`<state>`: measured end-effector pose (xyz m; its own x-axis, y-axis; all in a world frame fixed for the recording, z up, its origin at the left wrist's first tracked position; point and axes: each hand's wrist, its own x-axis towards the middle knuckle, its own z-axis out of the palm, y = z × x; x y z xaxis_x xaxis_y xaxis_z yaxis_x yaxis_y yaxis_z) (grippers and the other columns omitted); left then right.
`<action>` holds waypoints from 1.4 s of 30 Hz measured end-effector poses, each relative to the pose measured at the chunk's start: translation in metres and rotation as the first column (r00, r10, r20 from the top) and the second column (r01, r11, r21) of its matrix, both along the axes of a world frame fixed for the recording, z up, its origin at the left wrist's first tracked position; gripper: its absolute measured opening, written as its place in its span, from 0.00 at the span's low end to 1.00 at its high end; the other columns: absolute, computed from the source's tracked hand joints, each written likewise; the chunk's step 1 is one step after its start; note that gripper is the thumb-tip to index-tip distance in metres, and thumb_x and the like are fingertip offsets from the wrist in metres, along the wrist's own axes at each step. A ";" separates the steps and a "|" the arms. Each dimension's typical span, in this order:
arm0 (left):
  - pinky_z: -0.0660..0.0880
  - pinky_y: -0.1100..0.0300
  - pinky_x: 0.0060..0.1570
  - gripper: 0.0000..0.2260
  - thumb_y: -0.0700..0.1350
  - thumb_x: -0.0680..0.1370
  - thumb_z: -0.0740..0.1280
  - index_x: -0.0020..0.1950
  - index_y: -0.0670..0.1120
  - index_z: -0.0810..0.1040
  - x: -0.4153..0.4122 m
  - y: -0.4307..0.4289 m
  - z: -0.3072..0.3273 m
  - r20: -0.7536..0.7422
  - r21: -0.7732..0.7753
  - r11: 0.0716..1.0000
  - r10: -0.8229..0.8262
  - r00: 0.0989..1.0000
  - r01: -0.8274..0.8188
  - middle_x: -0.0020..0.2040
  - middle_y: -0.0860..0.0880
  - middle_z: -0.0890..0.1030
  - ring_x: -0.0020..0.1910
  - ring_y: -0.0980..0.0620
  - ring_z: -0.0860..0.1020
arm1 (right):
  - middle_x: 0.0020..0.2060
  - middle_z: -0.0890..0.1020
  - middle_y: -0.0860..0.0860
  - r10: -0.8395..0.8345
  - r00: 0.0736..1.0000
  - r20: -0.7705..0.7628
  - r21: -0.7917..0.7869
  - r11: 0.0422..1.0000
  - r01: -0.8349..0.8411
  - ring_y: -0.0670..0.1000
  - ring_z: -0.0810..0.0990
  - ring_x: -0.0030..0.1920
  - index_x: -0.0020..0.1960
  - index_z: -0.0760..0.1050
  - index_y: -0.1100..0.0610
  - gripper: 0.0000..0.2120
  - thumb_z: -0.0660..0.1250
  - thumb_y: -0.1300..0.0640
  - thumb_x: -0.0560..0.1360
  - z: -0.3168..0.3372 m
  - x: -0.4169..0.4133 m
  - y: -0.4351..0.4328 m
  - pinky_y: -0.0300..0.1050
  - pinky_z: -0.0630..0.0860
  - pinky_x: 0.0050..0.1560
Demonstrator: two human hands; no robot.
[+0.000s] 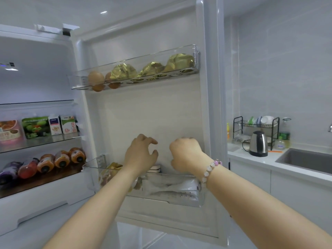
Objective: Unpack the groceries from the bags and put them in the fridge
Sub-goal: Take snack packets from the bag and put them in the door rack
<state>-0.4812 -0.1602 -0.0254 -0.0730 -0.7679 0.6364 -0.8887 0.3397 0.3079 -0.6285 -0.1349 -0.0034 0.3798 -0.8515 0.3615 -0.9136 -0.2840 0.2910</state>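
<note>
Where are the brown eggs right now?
Head view, upper centre-left: the brown eggs sit at the left end of the upper door shelf, beside the gold foil packets.

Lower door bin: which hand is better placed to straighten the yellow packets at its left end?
Left. The left hand hangs open just beside the yellow packets. The right hand is curled over the lower door bin's other end, above a white bag.
</note>
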 end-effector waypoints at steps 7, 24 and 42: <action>0.70 0.54 0.46 0.13 0.45 0.69 0.67 0.52 0.43 0.81 -0.015 0.036 0.023 -0.048 -0.439 0.898 0.017 0.999 -0.036 0.48 0.43 0.77 0.49 0.42 0.75 | 0.37 0.80 0.54 0.231 0.967 0.113 -0.749 0.659 -0.070 0.57 0.80 0.38 0.40 0.80 0.59 0.11 0.75 0.53 0.63 0.033 -0.056 0.030 0.45 0.75 0.41; 0.73 0.55 0.33 0.19 0.43 0.57 0.79 0.45 0.44 0.79 -0.296 0.096 -0.029 0.247 -0.346 0.732 -0.532 0.810 0.587 0.39 0.47 0.77 0.37 0.44 0.77 | 0.35 0.80 0.54 -0.438 0.869 0.230 -0.474 0.730 0.493 0.56 0.79 0.35 0.40 0.78 0.60 0.16 0.77 0.61 0.54 -0.051 -0.280 0.163 0.46 0.78 0.38; 0.71 0.56 0.37 0.17 0.45 0.65 0.74 0.52 0.45 0.78 -0.606 0.214 -0.057 0.312 -0.110 0.398 -0.856 0.412 0.911 0.47 0.48 0.79 0.45 0.44 0.78 | 0.60 0.72 0.53 -0.897 0.326 0.300 -0.148 0.294 0.944 0.53 0.70 0.60 0.63 0.66 0.56 0.17 0.59 0.54 0.76 -0.090 -0.534 0.373 0.45 0.66 0.59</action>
